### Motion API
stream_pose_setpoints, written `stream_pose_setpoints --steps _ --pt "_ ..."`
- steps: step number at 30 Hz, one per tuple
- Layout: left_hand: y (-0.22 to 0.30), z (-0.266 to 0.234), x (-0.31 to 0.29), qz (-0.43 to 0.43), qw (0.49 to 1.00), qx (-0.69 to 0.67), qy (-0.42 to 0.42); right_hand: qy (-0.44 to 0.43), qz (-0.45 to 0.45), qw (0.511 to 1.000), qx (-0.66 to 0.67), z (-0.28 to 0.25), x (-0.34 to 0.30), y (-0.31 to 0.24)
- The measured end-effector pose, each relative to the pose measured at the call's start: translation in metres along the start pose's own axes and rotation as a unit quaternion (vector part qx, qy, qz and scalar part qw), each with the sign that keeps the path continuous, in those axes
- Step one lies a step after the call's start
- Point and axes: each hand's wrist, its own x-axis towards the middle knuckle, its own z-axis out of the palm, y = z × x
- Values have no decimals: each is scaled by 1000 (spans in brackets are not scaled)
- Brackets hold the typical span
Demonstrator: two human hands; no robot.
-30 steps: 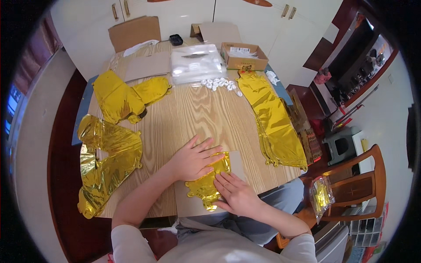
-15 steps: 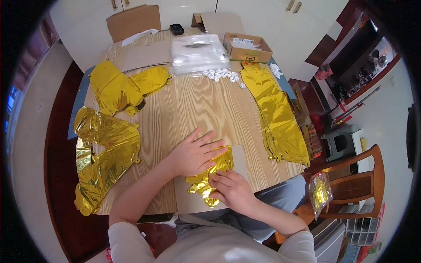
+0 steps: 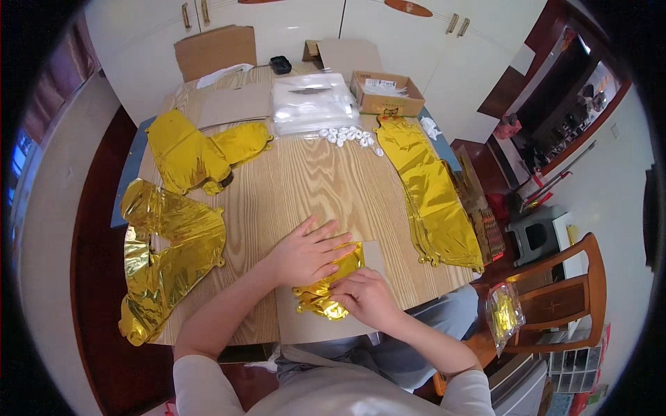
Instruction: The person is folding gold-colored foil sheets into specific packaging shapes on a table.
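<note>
A folded gold foil balloon (image 3: 320, 299) lies on a sheet of grey-brown cardboard (image 3: 300, 328) at the table's near edge. My left hand (image 3: 305, 256) rests flat across its upper part, fingers spread, covering some of the foil. On its lower right side, my right hand (image 3: 366, 297) has its fingers curled and pinched on the foil; the fingertips are partly hidden. The near end of the balloon is crumpled and shiny, with small rounded tabs along its left side.
Flat gold foil balloons lie at left (image 3: 177, 253), far left (image 3: 184, 156) and right (image 3: 430, 194). At the back are clear plastic bags (image 3: 312, 104), small white rolls (image 3: 345, 135) and an open cardboard box (image 3: 388, 97). A wooden chair (image 3: 562, 298) stands at right.
My right fingers have curled in on the foil, and its near end has been drawn up, away from the cardboard's near edge. My left hand stays flat. The view has tilted slightly upward.
</note>
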Motion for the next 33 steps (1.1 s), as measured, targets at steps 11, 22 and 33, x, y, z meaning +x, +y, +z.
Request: stream_pose_setpoints --steps 11,22,33 --pt "-1 3 -2 1 1000 -1 -2 -28 -207 947 -243 -13 9 4" --pt "-3 2 -2 -3 999 -9 -34 54 -249 894 -369 -8 12 -8" --pt "-1 2 -1 2 1000 1 -1 7 -184 914 -363 1 10 -7"
